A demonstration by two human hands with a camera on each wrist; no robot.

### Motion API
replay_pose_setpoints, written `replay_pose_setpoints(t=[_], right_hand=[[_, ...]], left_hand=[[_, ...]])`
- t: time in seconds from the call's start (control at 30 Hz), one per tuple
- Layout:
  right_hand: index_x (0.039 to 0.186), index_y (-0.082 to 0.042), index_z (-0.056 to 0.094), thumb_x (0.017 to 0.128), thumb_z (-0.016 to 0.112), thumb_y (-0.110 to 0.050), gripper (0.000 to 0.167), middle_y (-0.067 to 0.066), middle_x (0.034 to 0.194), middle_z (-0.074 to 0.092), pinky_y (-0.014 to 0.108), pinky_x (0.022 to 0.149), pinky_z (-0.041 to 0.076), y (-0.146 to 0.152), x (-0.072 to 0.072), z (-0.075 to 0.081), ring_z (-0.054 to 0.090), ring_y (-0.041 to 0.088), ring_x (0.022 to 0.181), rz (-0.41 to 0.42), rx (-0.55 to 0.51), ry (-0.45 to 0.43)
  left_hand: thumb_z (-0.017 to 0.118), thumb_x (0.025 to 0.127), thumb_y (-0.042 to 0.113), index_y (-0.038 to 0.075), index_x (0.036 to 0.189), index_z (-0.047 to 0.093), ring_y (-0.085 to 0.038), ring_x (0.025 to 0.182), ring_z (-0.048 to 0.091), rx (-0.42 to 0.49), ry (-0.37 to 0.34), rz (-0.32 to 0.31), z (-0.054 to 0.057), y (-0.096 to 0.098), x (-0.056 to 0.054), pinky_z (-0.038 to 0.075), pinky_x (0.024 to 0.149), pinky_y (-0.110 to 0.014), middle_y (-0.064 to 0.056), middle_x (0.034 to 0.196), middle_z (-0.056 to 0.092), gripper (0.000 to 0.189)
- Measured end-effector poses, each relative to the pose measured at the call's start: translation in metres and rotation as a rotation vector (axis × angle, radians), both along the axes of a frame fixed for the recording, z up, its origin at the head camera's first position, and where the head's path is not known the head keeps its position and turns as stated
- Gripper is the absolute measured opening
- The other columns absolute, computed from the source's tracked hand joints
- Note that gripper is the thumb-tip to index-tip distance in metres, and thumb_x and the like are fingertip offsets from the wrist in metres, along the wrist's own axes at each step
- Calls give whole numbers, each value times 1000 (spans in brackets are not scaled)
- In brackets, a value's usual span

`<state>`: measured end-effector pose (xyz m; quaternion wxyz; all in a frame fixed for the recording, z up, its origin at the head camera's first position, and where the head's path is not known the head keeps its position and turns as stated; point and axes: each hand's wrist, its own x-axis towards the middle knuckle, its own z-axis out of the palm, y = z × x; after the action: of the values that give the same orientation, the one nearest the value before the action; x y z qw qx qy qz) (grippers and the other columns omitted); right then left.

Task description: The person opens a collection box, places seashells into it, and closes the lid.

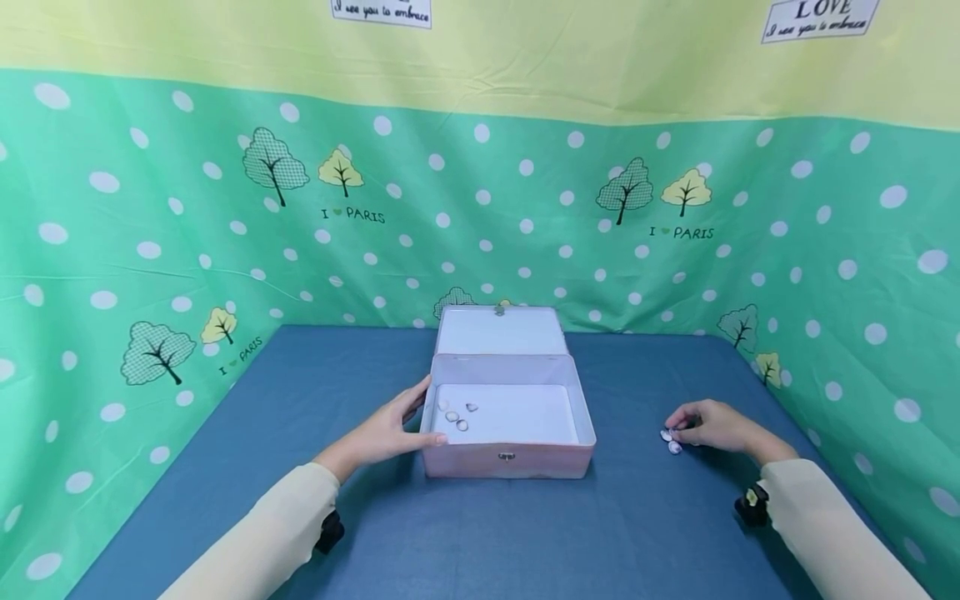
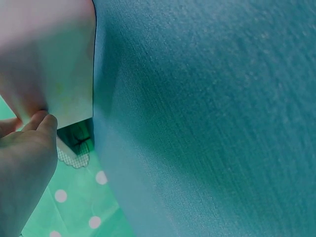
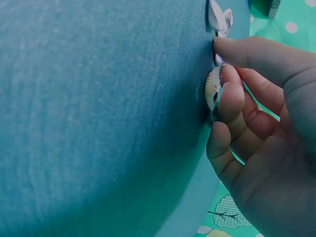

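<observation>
An open pale pink box [image 1: 506, 461] stands on the blue table, its lid [image 1: 501, 331] tipped back. Several small seashells [image 1: 462, 425] lie on its white floor, towards the left. My left hand [image 1: 386, 429] spans the box's left side, thumb over the front left corner and extended fingers against the outer wall. To the right of the box, my right hand [image 1: 708, 425] is low over the table, pinching a small white and purple seashell [image 3: 219, 59] between thumb and fingertips. A spotted seashell [image 3: 212, 90] lies by its fingers; pale seashells [image 3: 216, 17] lie beyond the thumb.
The blue cloth-covered table [image 1: 517, 542] reaches back to a green and yellow printed curtain [image 1: 517, 192], which also hangs along both sides. A small metal clasp [image 1: 507, 456] sits on the box front. Black bands [image 1: 752, 505] are worn at both wrists.
</observation>
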<state>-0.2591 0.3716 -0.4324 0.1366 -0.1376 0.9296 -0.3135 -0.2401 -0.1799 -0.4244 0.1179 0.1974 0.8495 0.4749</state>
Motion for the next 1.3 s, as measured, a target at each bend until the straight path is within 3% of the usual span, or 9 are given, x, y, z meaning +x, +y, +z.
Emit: replay_pose_setpoints(t=[0.47, 0.87, 1.17, 1.3], right_hand=[[106, -4, 73, 98, 65, -12, 14, 4, 89, 65, 30, 59, 47, 2, -3, 2, 55, 19, 72, -3, -22, 4], [108, -4, 73, 99, 67, -18, 18, 7, 103, 71, 37, 74, 52, -21, -14, 36, 64, 22, 90, 69, 31, 77], [105, -10, 75, 99, 66, -18, 13, 7, 103, 72, 37, 77, 54, -52, -32, 61, 66, 29, 91, 133, 27, 137], [104, -13, 75, 99, 67, -18, 11, 2, 101, 72, 38, 77, 53, -72, -40, 73, 65, 24, 89, 170, 37, 156]], left_hand=[[80, 86, 42, 16, 163, 9, -33, 149, 21, -1, -8, 4, -1, 0, -1, 24, 117, -53, -14, 165, 12, 108], [79, 87, 40, 16, 163, 9, -37, 149, 21, -9, -3, -3, 1, 0, 0, 24, 116, -56, -19, 164, 13, 106], [80, 86, 43, 18, 163, 8, -32, 150, 20, -20, -14, 2, 1, 1, -1, 24, 117, -53, -14, 165, 12, 108], [80, 86, 43, 15, 163, 8, -33, 149, 21, -24, -5, 2, 0, 1, -1, 25, 117, -53, -15, 165, 12, 109]])
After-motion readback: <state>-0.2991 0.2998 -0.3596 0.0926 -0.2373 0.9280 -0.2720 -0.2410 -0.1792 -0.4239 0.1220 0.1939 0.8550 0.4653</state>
